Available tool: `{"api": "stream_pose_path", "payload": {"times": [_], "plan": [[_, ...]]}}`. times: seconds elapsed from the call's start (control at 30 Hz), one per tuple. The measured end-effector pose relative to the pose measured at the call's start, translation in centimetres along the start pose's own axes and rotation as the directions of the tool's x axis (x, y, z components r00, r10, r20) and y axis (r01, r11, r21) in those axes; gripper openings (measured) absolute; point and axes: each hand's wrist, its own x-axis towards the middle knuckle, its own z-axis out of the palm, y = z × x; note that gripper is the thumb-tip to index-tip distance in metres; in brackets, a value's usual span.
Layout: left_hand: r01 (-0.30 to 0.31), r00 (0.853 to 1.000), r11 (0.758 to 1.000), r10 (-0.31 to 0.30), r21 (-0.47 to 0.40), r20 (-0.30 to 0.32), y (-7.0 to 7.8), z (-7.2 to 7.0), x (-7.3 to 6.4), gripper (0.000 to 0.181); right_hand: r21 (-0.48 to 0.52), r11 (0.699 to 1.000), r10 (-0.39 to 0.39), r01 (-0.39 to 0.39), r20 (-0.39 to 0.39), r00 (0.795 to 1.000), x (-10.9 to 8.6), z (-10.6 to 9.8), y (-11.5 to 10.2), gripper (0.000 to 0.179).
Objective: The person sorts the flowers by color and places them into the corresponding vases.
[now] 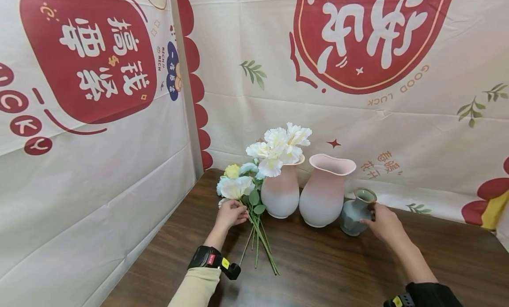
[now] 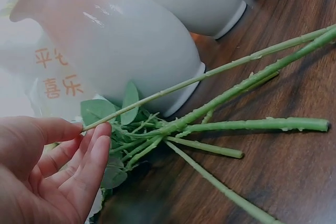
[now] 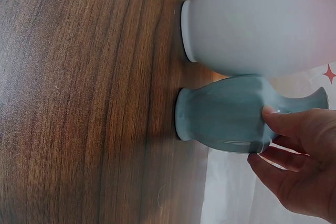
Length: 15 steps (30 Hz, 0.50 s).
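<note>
My left hand [image 1: 230, 214] pinches a thin green flower stem [image 2: 173, 88] between thumb and fingertips, just below a white bloom [image 1: 237, 187]. Other artificial flowers lie beside it in a bunch, their green stems [image 1: 264, 243] crossing and fanning toward me over the table. On the right, my right hand [image 1: 383, 223] grips a small grey-green vase [image 3: 226, 114] by its shoulder and neck, thumb on one side and fingers on the other. This vase stands upright beside the right-hand pink-and-white vase [image 1: 322, 205], whose wavy mouth faces up.
Another pink-and-white vase [image 1: 280, 196] stands behind the bunch, with large white flowers [image 1: 278, 148] over its mouth. Everything rests on a dark wooden table [image 1: 314, 267]. Printed cloth walls [image 1: 222, 108] close off the back and left side.
</note>
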Motion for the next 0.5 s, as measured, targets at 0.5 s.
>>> {"api": "stream_pose_path", "payload": {"times": [0.5], "plan": [[-0.172,0.985,0.985,0.173,-0.030,0.016,2.3,-0.8,-1.7,0.007,0.003,1.000,-0.003,0.003,-0.003,1.000,-0.3,0.0,-0.2,0.055]]}}
